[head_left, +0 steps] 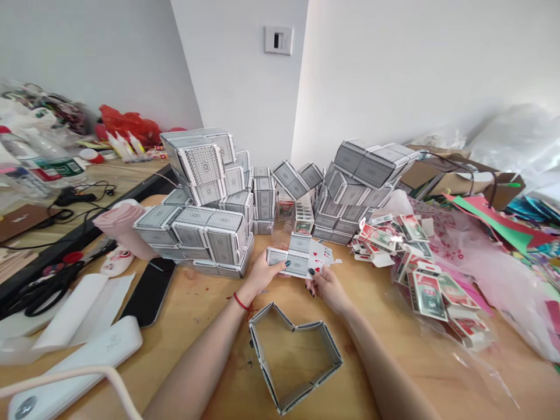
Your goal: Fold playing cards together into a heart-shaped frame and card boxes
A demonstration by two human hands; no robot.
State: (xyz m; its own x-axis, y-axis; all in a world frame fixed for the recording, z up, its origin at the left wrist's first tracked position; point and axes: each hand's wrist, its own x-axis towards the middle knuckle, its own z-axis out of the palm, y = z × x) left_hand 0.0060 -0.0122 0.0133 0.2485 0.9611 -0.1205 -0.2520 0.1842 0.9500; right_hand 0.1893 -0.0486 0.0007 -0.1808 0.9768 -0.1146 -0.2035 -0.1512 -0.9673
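Observation:
Between my two hands is a flat piece of joined playing cards [297, 262], grey patterned backs up on its left part and faces with red hearts on its right. My left hand [265, 269] pinches its left end, thumb on top. At the lower right edge, my right hand [327, 284] grips it with dark-nailed thumb and fingers. Nearer to me, between my forearms, an open heart-shaped frame [328, 344] folded from cards stands on the wooden table [196, 332]. Behind my hands rise stacks of card-built blocks [210, 233], on the left and right.
Torn red-and-white card boxes [431, 294] and clear plastic wrap [494, 291] lie at right. At left are a black phone [149, 291], a white power bank [83, 361] with a cable, black scissors [50, 289] and a pink roll [125, 224]. Packed card boxes [303, 216] stand behind my hands.

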